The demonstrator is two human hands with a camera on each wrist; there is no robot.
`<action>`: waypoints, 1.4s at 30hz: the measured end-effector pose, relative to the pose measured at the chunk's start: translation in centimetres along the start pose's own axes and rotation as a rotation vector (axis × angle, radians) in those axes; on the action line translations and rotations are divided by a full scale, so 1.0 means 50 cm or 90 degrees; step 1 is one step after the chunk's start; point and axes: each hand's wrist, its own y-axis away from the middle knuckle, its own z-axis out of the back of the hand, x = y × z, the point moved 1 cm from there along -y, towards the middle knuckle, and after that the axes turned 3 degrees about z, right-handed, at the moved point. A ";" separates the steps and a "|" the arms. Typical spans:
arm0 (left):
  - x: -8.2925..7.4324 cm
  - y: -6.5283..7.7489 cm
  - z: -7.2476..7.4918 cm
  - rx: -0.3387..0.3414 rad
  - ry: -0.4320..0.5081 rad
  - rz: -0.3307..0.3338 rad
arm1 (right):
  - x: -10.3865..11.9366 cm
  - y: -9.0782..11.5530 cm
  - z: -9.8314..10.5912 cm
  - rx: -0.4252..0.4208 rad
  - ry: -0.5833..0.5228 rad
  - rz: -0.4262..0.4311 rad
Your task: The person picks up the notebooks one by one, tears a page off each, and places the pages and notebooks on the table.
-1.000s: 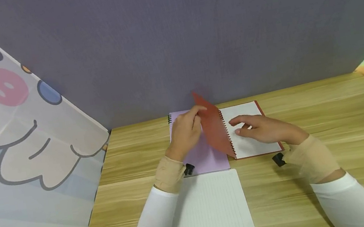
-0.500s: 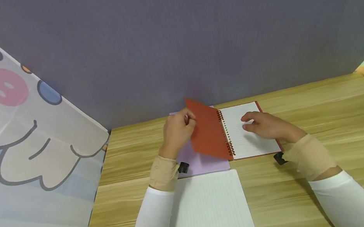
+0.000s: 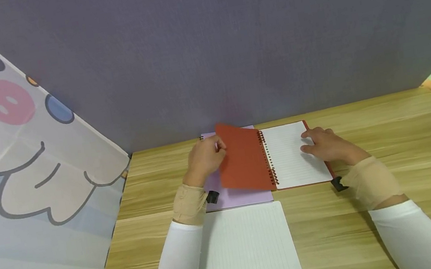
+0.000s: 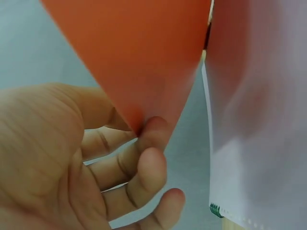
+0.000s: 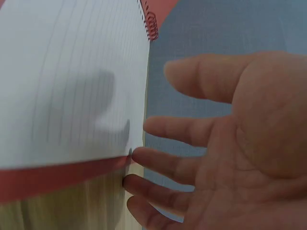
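A red spiral notebook lies open at the back of the table, its lined white page (image 3: 288, 161) facing up on the right. Its translucent red cover (image 3: 245, 162) is lifted and leans left over a purple notebook (image 3: 250, 198). My left hand (image 3: 204, 159) pinches the cover's free edge; the left wrist view has the cover's corner (image 4: 139, 81) between the fingers. My right hand (image 3: 330, 145) hovers at the page's right edge, fingers loosely extended. In the right wrist view that hand (image 5: 225, 143) has its thumb apart and fingertips beside the page corner, contact unclear.
A larger lined notebook (image 3: 253, 249) lies open in front of the purple one, partly under the left forearm. A grey-blue panel (image 3: 228, 49) rises behind the wooden table (image 3: 408, 138). A cartoon-print sheet (image 3: 38, 179) hangs at the left.
My left hand has moved left and slightly down, carrying the red cover over to a lower angle. My right hand has slid rightward from mid-page to the page's right edge.
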 end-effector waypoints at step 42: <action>-0.082 0.022 -0.124 0.211 -0.166 -0.146 | -0.010 -0.007 -0.009 0.023 0.064 -0.027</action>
